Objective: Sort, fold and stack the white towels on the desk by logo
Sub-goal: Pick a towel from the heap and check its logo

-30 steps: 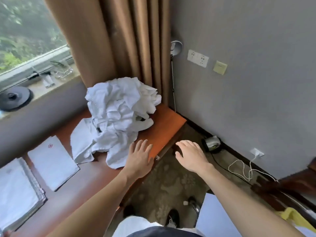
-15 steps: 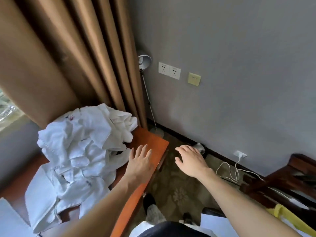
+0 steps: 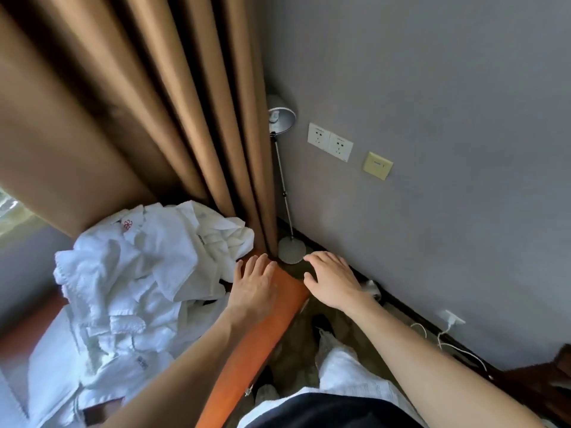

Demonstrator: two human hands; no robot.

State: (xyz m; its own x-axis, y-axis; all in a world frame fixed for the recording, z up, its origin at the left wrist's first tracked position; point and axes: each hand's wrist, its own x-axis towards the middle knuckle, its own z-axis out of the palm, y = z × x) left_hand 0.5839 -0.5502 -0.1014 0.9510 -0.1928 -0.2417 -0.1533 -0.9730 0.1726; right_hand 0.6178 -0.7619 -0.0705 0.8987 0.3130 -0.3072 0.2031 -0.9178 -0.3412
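Two empty hands, fingers spread: left hand [image 3: 253, 291] over the desk [image 3: 287, 299] corner, just right of the crumpled white towels [image 3: 139, 279]; right hand [image 3: 333, 284] beyond the desk edge. Probably mid-sort, between towels. Next: reach left, pinch one towel, check logo.

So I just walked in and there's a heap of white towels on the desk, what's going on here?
A person stands at the desk, apparently between towels. Both hands are open and hold nothing: the left hand is over the desk's end, right beside the crumpled heap of white towels, and the right hand hovers past the desk's edge, above the floor. The heap is unfolded; one towel near its top shows a red logo.
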